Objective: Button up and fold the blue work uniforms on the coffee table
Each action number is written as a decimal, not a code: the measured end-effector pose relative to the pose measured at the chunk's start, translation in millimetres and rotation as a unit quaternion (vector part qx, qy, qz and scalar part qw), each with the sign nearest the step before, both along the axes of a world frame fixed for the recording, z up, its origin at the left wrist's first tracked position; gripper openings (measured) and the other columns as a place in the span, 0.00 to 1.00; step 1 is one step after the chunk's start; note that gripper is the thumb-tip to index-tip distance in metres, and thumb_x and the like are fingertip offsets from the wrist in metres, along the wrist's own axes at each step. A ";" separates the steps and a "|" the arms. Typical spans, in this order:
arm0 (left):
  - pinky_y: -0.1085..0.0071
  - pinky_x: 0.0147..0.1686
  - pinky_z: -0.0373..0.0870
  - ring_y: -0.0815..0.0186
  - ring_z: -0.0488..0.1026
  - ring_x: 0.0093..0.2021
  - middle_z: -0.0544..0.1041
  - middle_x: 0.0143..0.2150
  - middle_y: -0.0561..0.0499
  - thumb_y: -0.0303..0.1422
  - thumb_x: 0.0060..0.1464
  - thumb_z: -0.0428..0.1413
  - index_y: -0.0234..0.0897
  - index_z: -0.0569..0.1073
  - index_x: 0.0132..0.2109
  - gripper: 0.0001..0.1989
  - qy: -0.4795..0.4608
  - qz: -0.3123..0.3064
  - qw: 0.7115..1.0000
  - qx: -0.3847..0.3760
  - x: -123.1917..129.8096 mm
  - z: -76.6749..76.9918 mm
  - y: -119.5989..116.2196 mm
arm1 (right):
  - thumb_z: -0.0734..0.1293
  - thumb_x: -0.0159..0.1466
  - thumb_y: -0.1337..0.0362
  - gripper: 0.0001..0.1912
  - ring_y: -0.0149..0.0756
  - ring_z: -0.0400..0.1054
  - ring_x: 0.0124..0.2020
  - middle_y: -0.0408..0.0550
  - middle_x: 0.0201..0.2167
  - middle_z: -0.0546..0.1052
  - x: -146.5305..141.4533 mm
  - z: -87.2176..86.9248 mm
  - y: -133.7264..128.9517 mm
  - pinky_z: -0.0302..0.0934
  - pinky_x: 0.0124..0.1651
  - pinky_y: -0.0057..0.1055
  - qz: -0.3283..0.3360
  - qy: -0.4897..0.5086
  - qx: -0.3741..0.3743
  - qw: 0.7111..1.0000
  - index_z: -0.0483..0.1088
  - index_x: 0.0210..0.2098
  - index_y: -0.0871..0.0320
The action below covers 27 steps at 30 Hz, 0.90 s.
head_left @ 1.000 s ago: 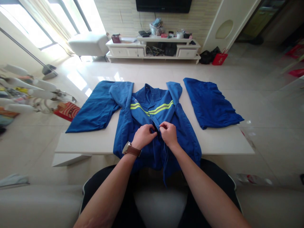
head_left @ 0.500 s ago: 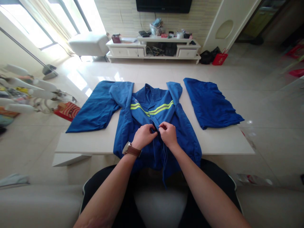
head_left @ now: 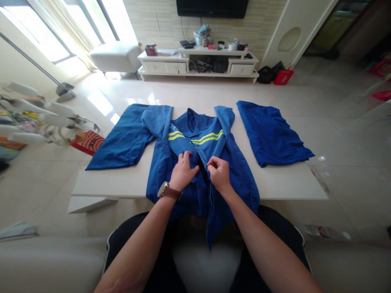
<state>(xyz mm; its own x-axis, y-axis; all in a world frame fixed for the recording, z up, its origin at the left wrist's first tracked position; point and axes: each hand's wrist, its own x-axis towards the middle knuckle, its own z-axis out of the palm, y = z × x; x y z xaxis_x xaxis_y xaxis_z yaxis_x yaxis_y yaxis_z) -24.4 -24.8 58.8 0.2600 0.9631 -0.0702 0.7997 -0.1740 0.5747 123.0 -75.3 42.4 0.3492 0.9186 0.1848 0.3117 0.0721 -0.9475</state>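
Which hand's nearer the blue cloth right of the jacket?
Right. The right hand, pinching the jacket near its middle, is left of the blue cloth; the left hand, over the jacket, is farther left.

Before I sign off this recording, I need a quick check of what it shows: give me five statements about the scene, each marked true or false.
1. The right hand pinches the front edge of the blue jacket. True.
2. The left hand is clenched into a fist. False: the thumb and fingers of the left hand are spread apart.
3. The wristwatch is on the right wrist. False: the wristwatch is on the left wrist.
4. Yellow-edged stripes cross the chest of the jacket. True.
5. The red bag stands on top of the white cabinet. False: the red bag is on the floor, to the right of the cabinet.
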 end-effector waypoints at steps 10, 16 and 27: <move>0.66 0.44 0.70 0.55 0.78 0.46 0.79 0.47 0.40 0.30 0.63 0.51 0.36 0.74 0.47 0.09 0.016 0.028 0.999 0.017 1.0 -0.5 14.1 | 0.60 0.43 0.61 0.05 0.29 0.51 0.20 0.39 0.15 0.60 -18.8 8.8 -19.4 0.45 0.25 0.29 0.203 0.135 -0.009 0.970 0.59 0.17 0.54; 0.70 0.39 0.66 0.60 0.77 0.39 0.82 0.38 0.46 0.27 0.61 0.49 0.37 0.79 0.38 0.13 -0.048 -0.048 0.997 0.045 3.7 0.4 16.0 | 0.62 0.58 0.55 0.15 0.30 0.54 0.19 0.38 0.15 0.61 -14.1 11.5 -14.7 0.49 0.26 0.29 0.185 0.093 -0.035 0.978 0.62 0.19 0.55; 0.70 0.41 0.66 0.61 0.76 0.38 0.82 0.37 0.45 0.24 0.59 0.50 0.37 0.79 0.37 0.13 -0.035 -0.132 0.990 0.041 9.1 2.6 -1.8 | 0.69 0.57 0.60 0.12 0.37 0.70 0.34 0.44 0.32 0.73 1.5 -4.5 5.5 0.66 0.39 0.33 -0.007 -0.037 -0.026 0.999 0.66 0.39 0.54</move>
<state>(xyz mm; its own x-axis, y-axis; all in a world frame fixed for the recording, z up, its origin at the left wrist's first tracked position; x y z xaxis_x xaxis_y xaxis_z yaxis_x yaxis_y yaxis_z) -15.3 -26.6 61.4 0.5054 0.8622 0.0326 0.6784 -0.4204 0.6025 124.5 -69.8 37.8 0.3500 0.9224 0.1632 0.3815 0.0187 -0.9242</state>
